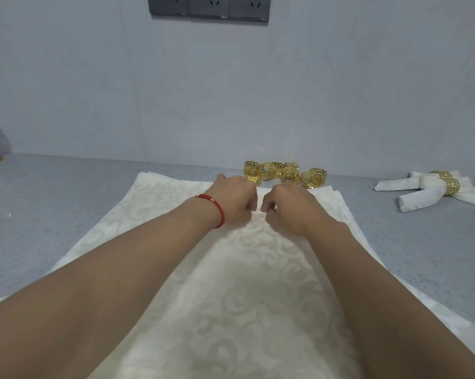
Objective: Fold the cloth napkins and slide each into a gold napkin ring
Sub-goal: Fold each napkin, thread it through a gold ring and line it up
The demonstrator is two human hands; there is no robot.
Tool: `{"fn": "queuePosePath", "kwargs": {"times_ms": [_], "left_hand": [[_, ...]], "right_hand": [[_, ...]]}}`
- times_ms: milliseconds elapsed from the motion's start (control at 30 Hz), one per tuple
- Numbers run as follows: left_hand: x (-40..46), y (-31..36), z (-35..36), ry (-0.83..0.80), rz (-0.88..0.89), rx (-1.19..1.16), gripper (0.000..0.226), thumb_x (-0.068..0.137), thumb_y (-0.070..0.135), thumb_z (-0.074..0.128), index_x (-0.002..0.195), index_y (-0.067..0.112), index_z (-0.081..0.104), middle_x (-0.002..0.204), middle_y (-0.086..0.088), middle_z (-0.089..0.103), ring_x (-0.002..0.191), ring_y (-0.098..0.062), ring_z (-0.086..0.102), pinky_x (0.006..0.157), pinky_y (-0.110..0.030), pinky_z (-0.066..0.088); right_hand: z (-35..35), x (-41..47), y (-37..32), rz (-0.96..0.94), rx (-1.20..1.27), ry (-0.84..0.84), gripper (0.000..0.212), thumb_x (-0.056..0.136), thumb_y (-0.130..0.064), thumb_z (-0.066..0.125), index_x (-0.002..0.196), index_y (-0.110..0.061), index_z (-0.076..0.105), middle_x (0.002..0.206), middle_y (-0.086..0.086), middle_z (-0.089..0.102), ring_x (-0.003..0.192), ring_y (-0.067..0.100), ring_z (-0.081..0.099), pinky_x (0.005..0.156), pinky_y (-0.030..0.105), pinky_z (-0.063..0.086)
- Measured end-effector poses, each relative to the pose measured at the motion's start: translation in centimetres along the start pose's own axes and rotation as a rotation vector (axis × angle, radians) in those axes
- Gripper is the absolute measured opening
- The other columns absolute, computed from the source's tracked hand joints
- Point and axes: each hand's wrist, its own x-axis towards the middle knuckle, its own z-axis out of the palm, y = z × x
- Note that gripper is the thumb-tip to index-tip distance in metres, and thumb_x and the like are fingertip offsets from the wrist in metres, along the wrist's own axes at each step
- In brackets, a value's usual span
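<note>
We view the work from the head camera. A cream damask napkin [239,269] lies spread flat on the grey surface [53,209], apparently atop further napkins whose edges show at its far right. Its long axis, as we see it, runs from the near edge away toward the wall, and its far edge points at a cluster of loose gold rings [284,173] standing just beyond it.

The left hand [235,201], with a red cord bracelet [217,209] at the wrist, and the right hand [288,206] sit side by side near the far edge, knuckles up, fingers curled under. Each appears to pinch the cloth, though we cannot tell how much fabric is caught, as the fingertips are hidden beneath the hands.

We judge the step in hand to be the first fold or gather at the far middle. To do it well, we would take only the top layer, keep both pinches level, and draw the cloth evenly toward us so the crease stays square to the long axis; an uneven pull would skew the roll and make ringing harder.

Well apart at far right lie two finished napkins [433,191], rolled, ringed and crossed.
</note>
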Motion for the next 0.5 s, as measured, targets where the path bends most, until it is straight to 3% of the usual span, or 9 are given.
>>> {"fn": "queuePosePath", "kwargs": {"times_ms": [67, 167, 233, 267, 333, 400, 500], "left_hand": [[-0.6, 0.0, 0.5, 0.08, -0.098, -0.161, 0.023, 0.081, 0.015, 0.054, 0.08, 0.027, 0.074, 0.08, 0.009, 0.068, 0.091, -0.021, 0.062, 0.08, -0.034, 0.047], [-1.3, -0.3, 1.4, 0.144, -0.22, -0.385, 0.027, 0.084, 0.012, 0.058, 0.086, 0.034, 0.075, 0.078, 0.004, 0.068, 0.086, -0.023, 0.061, 0.084, -0.037, 0.054], [-1.3, -0.3, 1.8, 0.116, -0.208, -0.351, 0.027, 0.082, 0.012, 0.058, 0.075, 0.037, 0.061, 0.069, 0.005, 0.056, 0.076, -0.022, 0.053, 0.085, -0.041, 0.055], [-1.2, -0.3, 1.8, 0.101, -0.2, -0.315, 0.026, 0.083, 0.012, 0.057, 0.074, 0.035, 0.063, 0.071, 0.007, 0.052, 0.076, -0.021, 0.051, 0.085, -0.042, 0.054], [-1.1, 0.0, 1.7, 0.086, -0.194, -0.264, 0.02, 0.088, 0.014, 0.057, 0.087, 0.028, 0.072, 0.083, 0.009, 0.05, 0.09, -0.019, 0.053, 0.089, -0.043, 0.05], [-1.1, 0.2, 1.4, 0.094, -0.171, -0.201, 0.015, 0.091, 0.016, 0.056, 0.095, 0.025, 0.067, 0.097, 0.007, 0.049, 0.103, -0.019, 0.05, 0.092, -0.044, 0.044], [-1.5, 0.4, 1.2, 0.098, -0.079, -0.035, 0.019, 0.09, 0.01, 0.051, 0.092, 0.026, 0.06, 0.092, 0.01, 0.051, 0.1, -0.02, 0.053, 0.082, -0.038, 0.035]], "right_hand": [[0.3, -0.3, 0.0, 0.096, 0.158, 0.044, 0.023, 0.084, -0.012, 0.055, 0.083, -0.02, 0.077, 0.077, -0.004, 0.071, 0.08, 0.024, 0.065, 0.074, 0.039, 0.057], [0.9, -0.6, 0.4, 0.148, 0.285, 0.068, 0.02, 0.092, -0.012, 0.061, 0.099, -0.019, 0.079, 0.082, -0.006, 0.068, 0.083, 0.019, 0.063, 0.08, 0.039, 0.056], [0.7, -0.6, 0.4, 0.122, 0.23, 0.035, 0.016, 0.091, -0.014, 0.065, 0.095, -0.021, 0.079, 0.089, -0.002, 0.069, 0.087, 0.02, 0.063, 0.079, 0.041, 0.056], [0.5, -0.5, 0.3, 0.106, 0.183, 0.029, 0.014, 0.09, -0.015, 0.065, 0.093, -0.021, 0.078, 0.092, -0.001, 0.068, 0.091, 0.021, 0.062, 0.079, 0.041, 0.055], [0.0, -0.6, -0.2, 0.084, 0.095, 0.016, 0.013, 0.091, -0.014, 0.062, 0.094, -0.02, 0.073, 0.097, -0.002, 0.067, 0.098, 0.022, 0.06, 0.082, 0.04, 0.051], [-0.3, -0.6, -0.7, 0.072, 0.03, 0.001, 0.014, 0.092, -0.012, 0.059, 0.096, -0.02, 0.068, 0.098, -0.002, 0.066, 0.098, 0.023, 0.059, 0.082, 0.038, 0.047], [-1.0, -0.4, -0.9, -0.003, -0.126, -0.033, 0.019, 0.086, -0.007, 0.06, 0.096, -0.022, 0.066, 0.099, -0.001, 0.064, 0.098, 0.027, 0.061, 0.074, 0.036, 0.041]]}}
